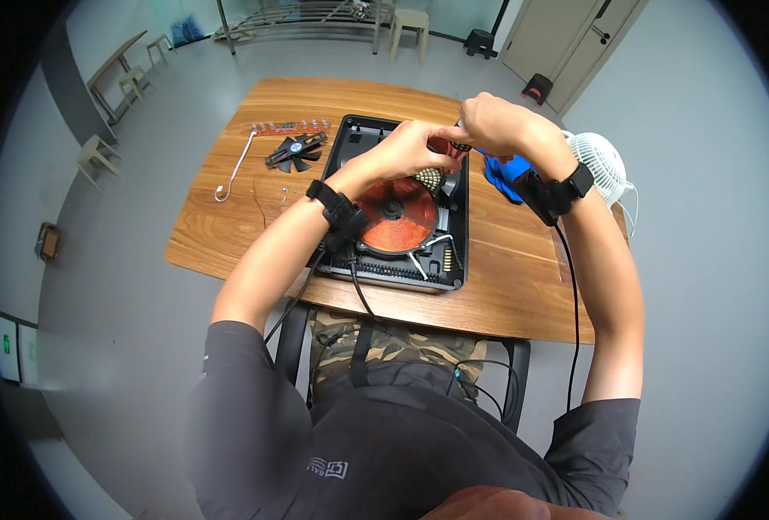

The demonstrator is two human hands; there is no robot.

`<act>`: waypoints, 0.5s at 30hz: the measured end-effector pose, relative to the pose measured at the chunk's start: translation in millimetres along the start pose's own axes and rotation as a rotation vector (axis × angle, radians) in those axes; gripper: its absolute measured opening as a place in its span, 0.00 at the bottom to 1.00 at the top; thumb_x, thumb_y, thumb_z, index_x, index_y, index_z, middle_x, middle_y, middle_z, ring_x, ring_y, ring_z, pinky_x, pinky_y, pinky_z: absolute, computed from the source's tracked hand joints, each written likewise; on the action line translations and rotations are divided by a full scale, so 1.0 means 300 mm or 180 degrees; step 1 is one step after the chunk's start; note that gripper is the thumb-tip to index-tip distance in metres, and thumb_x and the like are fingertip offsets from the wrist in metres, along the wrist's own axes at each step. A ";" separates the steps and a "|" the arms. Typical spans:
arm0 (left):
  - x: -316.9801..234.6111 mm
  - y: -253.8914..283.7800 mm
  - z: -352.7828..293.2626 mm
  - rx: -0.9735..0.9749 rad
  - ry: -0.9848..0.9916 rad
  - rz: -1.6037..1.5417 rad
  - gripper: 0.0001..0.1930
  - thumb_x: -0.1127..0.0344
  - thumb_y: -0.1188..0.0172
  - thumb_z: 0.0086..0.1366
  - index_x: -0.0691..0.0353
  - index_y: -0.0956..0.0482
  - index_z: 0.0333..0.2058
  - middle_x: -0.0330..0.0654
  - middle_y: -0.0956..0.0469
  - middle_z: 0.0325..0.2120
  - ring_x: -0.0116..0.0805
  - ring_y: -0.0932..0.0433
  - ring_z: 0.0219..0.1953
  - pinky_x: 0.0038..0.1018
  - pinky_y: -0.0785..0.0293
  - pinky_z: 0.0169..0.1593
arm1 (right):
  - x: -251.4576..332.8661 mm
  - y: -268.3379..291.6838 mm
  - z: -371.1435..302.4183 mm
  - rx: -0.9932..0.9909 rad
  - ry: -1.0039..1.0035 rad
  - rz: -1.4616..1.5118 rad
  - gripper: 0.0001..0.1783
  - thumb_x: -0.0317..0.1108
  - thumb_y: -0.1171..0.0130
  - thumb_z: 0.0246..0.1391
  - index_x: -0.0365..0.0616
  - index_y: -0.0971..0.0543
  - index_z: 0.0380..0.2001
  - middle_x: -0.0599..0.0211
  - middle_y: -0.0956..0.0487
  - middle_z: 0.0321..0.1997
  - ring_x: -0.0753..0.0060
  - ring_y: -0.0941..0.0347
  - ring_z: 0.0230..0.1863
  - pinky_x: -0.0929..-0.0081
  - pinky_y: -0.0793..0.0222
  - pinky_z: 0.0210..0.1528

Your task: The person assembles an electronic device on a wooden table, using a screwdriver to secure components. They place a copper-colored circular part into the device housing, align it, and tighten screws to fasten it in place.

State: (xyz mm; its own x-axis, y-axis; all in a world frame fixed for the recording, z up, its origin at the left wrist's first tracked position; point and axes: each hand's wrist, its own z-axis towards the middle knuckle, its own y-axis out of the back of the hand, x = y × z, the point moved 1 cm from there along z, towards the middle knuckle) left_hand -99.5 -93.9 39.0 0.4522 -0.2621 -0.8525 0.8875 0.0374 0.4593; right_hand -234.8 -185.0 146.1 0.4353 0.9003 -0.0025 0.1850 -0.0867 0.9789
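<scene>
At the top middle of the frame, our right hand (495, 121) is curled up and our left hand (406, 149) bends its thumb and finger close beside a red and black thing (460, 146), but we cannot tell which fingers pinch it. Both are over the upper right of the black box (454, 282), mid-frame. Right of its edge we see a blue cloth (504, 178) and, lower, plain table (523, 269).

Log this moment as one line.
left hand, right hand: together near black casing, far right | between them: red-black item, kind unclear | casing: open, copper induction coil inside
</scene>
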 end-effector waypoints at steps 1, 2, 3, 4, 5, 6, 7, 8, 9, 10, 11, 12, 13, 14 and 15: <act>0.003 0.000 -0.001 -0.0055 -0.0072 -0.0035 0.22 0.68 0.30 0.62 0.58 0.17 0.56 0.43 0.12 0.40 0.24 0.17 0.42 0.28 0.22 0.52 | 0.011 0.004 -0.006 -0.0078 -0.0028 -0.0121 0.42 0.63 0.50 0.69 0.33 0.21 0.16 0.51 0.24 0.12 0.53 0.23 0.16 0.59 0.26 0.23; -0.001 0.000 0.002 -0.0089 -0.0140 0.0116 0.22 0.69 0.30 0.62 0.58 0.17 0.56 0.43 0.11 0.39 0.24 0.16 0.42 0.29 0.22 0.53 | 0.018 0.006 -0.014 -0.0154 -0.0068 -0.0234 0.43 0.63 0.50 0.69 0.33 0.21 0.16 0.50 0.24 0.13 0.50 0.23 0.17 0.58 0.26 0.25; -0.004 0.003 0.001 -0.0068 -0.0150 0.0193 0.21 0.69 0.30 0.62 0.59 0.16 0.55 0.43 0.11 0.39 0.25 0.16 0.43 0.29 0.22 0.53 | 0.015 0.004 -0.011 -0.0164 0.0007 -0.0200 0.42 0.63 0.50 0.69 0.32 0.21 0.17 0.48 0.23 0.15 0.47 0.23 0.19 0.56 0.26 0.27; -0.007 0.007 -0.002 -0.0047 -0.0159 0.0270 0.20 0.69 0.30 0.62 0.59 0.16 0.54 0.42 0.11 0.38 0.25 0.15 0.43 0.29 0.21 0.53 | 0.007 -0.003 -0.003 -0.0173 0.0083 -0.0166 0.41 0.63 0.49 0.69 0.32 0.20 0.18 0.46 0.22 0.16 0.44 0.22 0.22 0.55 0.25 0.29; -0.015 0.010 -0.001 -0.0018 -0.0181 0.0342 0.19 0.69 0.31 0.62 0.60 0.15 0.52 0.42 0.11 0.38 0.26 0.15 0.43 0.29 0.21 0.53 | -0.004 -0.009 -0.001 -0.0184 0.0143 -0.0137 0.41 0.62 0.49 0.68 0.32 0.20 0.18 0.44 0.22 0.18 0.40 0.22 0.24 0.53 0.25 0.31; -0.009 0.013 0.003 0.0037 -0.0117 0.0350 0.17 0.69 0.31 0.63 0.61 0.15 0.51 0.42 0.11 0.37 0.26 0.15 0.43 0.29 0.21 0.53 | -0.015 -0.019 -0.007 -0.0363 0.0315 -0.0062 0.39 0.61 0.47 0.68 0.32 0.20 0.19 0.43 0.21 0.20 0.39 0.22 0.26 0.52 0.25 0.33; 0.004 0.018 0.008 0.0090 -0.0052 0.0358 0.15 0.69 0.31 0.63 0.62 0.14 0.49 0.41 0.11 0.37 0.27 0.15 0.43 0.29 0.21 0.52 | -0.029 -0.030 -0.016 -0.0542 0.0487 0.0011 0.38 0.60 0.46 0.67 0.31 0.20 0.20 0.42 0.21 0.21 0.37 0.22 0.28 0.51 0.25 0.34; 0.011 0.018 0.008 0.0140 0.0030 0.0359 0.14 0.69 0.31 0.63 0.63 0.14 0.47 0.41 0.11 0.37 0.27 0.14 0.43 0.29 0.21 0.52 | -0.032 -0.040 -0.022 -0.0707 0.0670 0.0093 0.37 0.59 0.45 0.67 0.31 0.20 0.21 0.41 0.20 0.23 0.35 0.22 0.30 0.51 0.25 0.35; 0.017 0.018 0.010 0.0163 -0.0012 0.0332 0.13 0.68 0.32 0.63 0.64 0.14 0.46 0.41 0.11 0.37 0.27 0.15 0.43 0.29 0.21 0.52 | -0.034 -0.044 -0.020 -0.0700 0.0647 0.0057 0.35 0.58 0.44 0.66 0.31 0.19 0.22 0.40 0.21 0.23 0.35 0.22 0.30 0.51 0.25 0.36; 0.023 0.016 0.013 0.0186 -0.0055 0.0303 0.12 0.68 0.32 0.64 0.64 0.14 0.45 0.41 0.11 0.36 0.27 0.15 0.42 0.29 0.21 0.52 | -0.033 -0.043 -0.016 -0.0691 0.0622 0.0021 0.34 0.57 0.43 0.65 0.31 0.19 0.23 0.40 0.21 0.23 0.35 0.22 0.31 0.51 0.25 0.36; 0.028 0.018 0.014 0.0209 -0.0092 0.0275 0.11 0.68 0.32 0.64 0.65 0.14 0.44 0.41 0.11 0.36 0.26 0.15 0.42 0.29 0.21 0.52 | -0.029 -0.041 -0.013 -0.0680 0.0602 -0.0010 0.33 0.55 0.42 0.65 0.31 0.19 0.24 0.40 0.21 0.23 0.35 0.22 0.31 0.51 0.25 0.36; 0.037 0.021 0.016 0.0290 -0.0144 0.0346 0.12 0.67 0.33 0.65 0.65 0.14 0.45 0.41 0.12 0.37 0.26 0.16 0.42 0.29 0.21 0.52 | -0.022 -0.037 -0.011 -0.0588 0.0511 -0.0007 0.32 0.55 0.41 0.65 0.31 0.19 0.24 0.40 0.21 0.23 0.35 0.22 0.31 0.51 0.25 0.36; 0.046 0.017 0.010 0.0274 -0.0140 0.0283 0.12 0.67 0.34 0.66 0.65 0.15 0.46 0.41 0.12 0.37 0.26 0.16 0.42 0.29 0.22 0.53 | -0.012 -0.032 -0.011 -0.0496 0.0420 -0.0004 0.32 0.55 0.41 0.64 0.31 0.18 0.25 0.39 0.21 0.23 0.35 0.22 0.31 0.51 0.24 0.36; 0.042 0.018 0.009 0.0263 -0.0154 0.0239 0.13 0.67 0.34 0.66 0.65 0.15 0.47 0.41 0.12 0.38 0.27 0.16 0.43 0.29 0.22 0.53 | -0.009 -0.022 -0.012 -0.0426 0.0320 -0.0008 0.31 0.54 0.41 0.64 0.31 0.18 0.25 0.39 0.21 0.23 0.35 0.21 0.31 0.51 0.24 0.37; 0.037 0.019 0.008 0.0252 -0.0169 0.0193 0.13 0.67 0.34 0.67 0.65 0.15 0.48 0.41 0.12 0.38 0.27 0.17 0.43 0.29 0.22 0.54 | -0.010 -0.021 -0.009 -0.0406 0.0270 0.0014 0.32 0.55 0.41 0.64 0.31 0.18 0.25 0.39 0.20 0.23 0.35 0.21 0.32 0.51 0.24 0.37</act>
State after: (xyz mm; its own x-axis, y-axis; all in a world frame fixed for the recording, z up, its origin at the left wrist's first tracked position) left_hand -89.5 -99.0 32.7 0.4978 -0.3124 -0.8091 0.8479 -0.0209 0.5297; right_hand -239.5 -186.0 140.5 0.3590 0.9332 0.0139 0.0673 -0.0408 0.9969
